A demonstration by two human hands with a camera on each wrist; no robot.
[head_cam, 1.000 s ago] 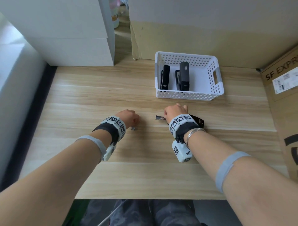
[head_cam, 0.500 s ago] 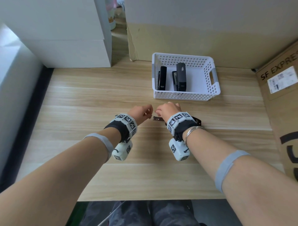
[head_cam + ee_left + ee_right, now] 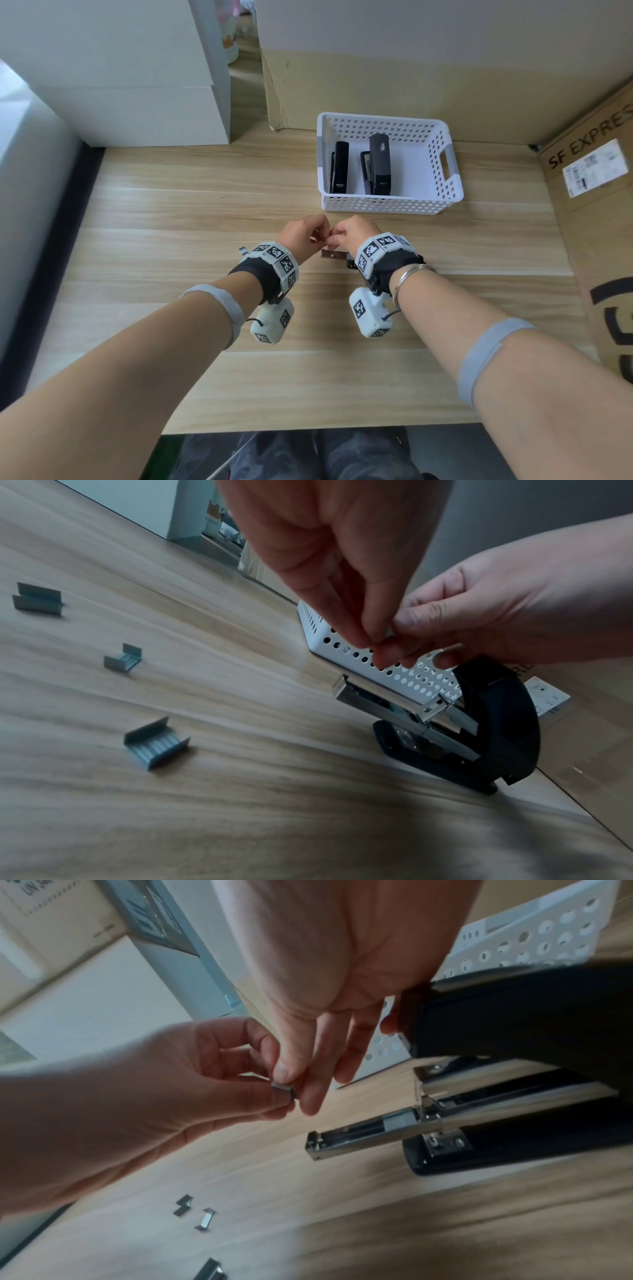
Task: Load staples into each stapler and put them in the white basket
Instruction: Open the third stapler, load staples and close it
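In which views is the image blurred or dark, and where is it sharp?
Head view: evenly lit and sharp, white basket clear, straight edges bowed by the wide lens. Left wrist view: dim, lower part shadowed, loose staple strips soft. Right wrist view: near palm and open stapler blurred, lower corner dark.

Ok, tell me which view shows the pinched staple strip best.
Right wrist: the staple strip sits unhidden between both hands' fingertips. Left wrist shows only a sliver behind fingers; in the head view it is too small to make out.

We see soft daylight across the wooden table point(image 3: 205, 205); wide-angle bending warps the head view's edges, and both wrist views turn blurred and shadowed near their lower edges.
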